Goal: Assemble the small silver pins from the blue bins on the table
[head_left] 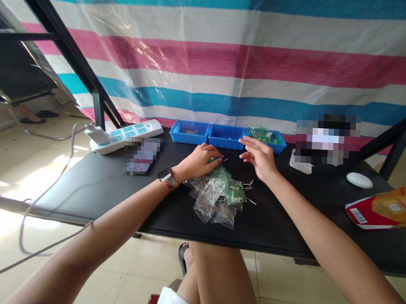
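Several fingers of the left hand curling onto the heaped bags, cannot tell if pinching, right hand hovering with fingers loosely parted, blue trays standing just beyond, black tabletop stretching either side, front edge running nearby

From the head, the view faces forward-down over the table.
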The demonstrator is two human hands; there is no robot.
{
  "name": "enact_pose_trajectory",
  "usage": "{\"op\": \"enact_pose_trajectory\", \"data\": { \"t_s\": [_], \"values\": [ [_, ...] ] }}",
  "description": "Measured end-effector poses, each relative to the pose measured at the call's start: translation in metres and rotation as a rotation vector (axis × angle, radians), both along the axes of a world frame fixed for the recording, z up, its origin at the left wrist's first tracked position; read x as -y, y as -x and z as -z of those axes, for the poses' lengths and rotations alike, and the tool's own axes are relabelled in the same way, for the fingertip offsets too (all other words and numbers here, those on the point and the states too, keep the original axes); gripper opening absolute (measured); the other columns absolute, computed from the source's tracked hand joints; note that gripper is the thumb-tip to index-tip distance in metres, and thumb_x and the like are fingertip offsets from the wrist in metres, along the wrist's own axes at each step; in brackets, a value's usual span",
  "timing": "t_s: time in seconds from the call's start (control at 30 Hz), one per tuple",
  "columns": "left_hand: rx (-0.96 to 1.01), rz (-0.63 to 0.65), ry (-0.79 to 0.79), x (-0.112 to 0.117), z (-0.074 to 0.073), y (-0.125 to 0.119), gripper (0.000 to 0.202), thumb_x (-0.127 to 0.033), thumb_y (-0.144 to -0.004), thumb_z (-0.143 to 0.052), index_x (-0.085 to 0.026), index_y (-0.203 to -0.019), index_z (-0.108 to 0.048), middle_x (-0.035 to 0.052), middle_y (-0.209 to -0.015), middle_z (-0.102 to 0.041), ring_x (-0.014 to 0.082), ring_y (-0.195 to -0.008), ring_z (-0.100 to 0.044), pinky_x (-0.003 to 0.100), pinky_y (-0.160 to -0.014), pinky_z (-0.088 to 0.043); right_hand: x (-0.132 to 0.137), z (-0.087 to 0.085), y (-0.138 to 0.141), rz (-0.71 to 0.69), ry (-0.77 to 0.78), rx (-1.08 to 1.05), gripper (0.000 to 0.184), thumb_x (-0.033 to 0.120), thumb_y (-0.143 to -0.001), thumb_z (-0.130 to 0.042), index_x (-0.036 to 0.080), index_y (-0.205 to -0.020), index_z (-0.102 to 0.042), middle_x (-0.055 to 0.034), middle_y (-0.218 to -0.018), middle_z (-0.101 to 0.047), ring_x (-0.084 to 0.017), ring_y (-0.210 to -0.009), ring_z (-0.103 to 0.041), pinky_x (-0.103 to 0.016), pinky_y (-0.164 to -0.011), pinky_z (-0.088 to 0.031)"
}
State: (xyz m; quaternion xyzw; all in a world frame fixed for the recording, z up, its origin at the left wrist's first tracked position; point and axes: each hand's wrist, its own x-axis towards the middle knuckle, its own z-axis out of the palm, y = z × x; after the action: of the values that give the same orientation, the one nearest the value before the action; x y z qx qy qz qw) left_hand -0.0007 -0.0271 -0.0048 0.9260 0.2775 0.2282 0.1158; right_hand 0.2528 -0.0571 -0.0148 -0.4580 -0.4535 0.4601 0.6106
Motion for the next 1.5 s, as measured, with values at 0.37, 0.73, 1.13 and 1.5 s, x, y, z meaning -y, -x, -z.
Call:
{"op": "enact_pose_trajectory", "data": {
  "t_s": [0.37,0.73,1.13,1.5],
  "values": [
    [-0.042,-0.081,-0.015,-0.003,0.003,0.004,0.037,-0.028,-0.103,-0.053,-0.023,-0.126,-0.081,0.0126,-0.116,-0.073,0.0321,-0.111,-0.062,0.051,-0.107,-0.047,0.012,0.014,0.016,-0.193,-0.510,0.941,0.031,0.007,-0.095,-0.061,0.024,-0.107,-0.083,-0.0095,-0.116,-0.080,-0.030,-0.114,-0.067,-0.051,-0.106,-0.053],
    [-0.001,-0.042,-0.041,-0.006,0.006,0.004,0.031,-0.028,-0.104,-0.051,-0.021,-0.115,-0.079,0.0119,-0.113,-0.073,0.0308,-0.108,-0.065,0.050,-0.105,-0.048,0.005,0.014,0.000,-0.186,-0.451,0.973,0.013,0.013,-0.092,-0.072,0.024,-0.090,-0.079,-0.0067,-0.094,-0.075,-0.026,-0.094,-0.066,-0.042,-0.091,-0.053],
    [0.229,0.047,-0.026,0.007,-0.012,0.000,0.020,-0.036,-0.108,-0.060,-0.021,-0.107,-0.073,0.0076,-0.107,-0.075,0.0241,-0.100,-0.066,0.039,-0.099,-0.051,0.013,0.002,0.013,-0.255,-0.170,0.277,0.036,0.045,-0.082,-0.087,0.021,-0.106,-0.075,-0.0046,-0.084,-0.079,-0.023,-0.082,-0.076,-0.038,-0.079,-0.061],
    [0.254,0.070,-0.055,0.006,-0.012,-0.001,0.027,-0.035,-0.109,-0.054,-0.020,-0.095,-0.071,0.0073,-0.098,-0.072,0.0232,-0.093,-0.063,0.038,-0.091,-0.050,0.018,-0.001,0.015,-0.218,-0.118,0.159,0.042,0.052,-0.073,-0.095,0.021,-0.088,-0.070,-0.0055,-0.086,-0.080,-0.022,-0.078,-0.077,-0.035,-0.073,-0.062]
  ]
}}
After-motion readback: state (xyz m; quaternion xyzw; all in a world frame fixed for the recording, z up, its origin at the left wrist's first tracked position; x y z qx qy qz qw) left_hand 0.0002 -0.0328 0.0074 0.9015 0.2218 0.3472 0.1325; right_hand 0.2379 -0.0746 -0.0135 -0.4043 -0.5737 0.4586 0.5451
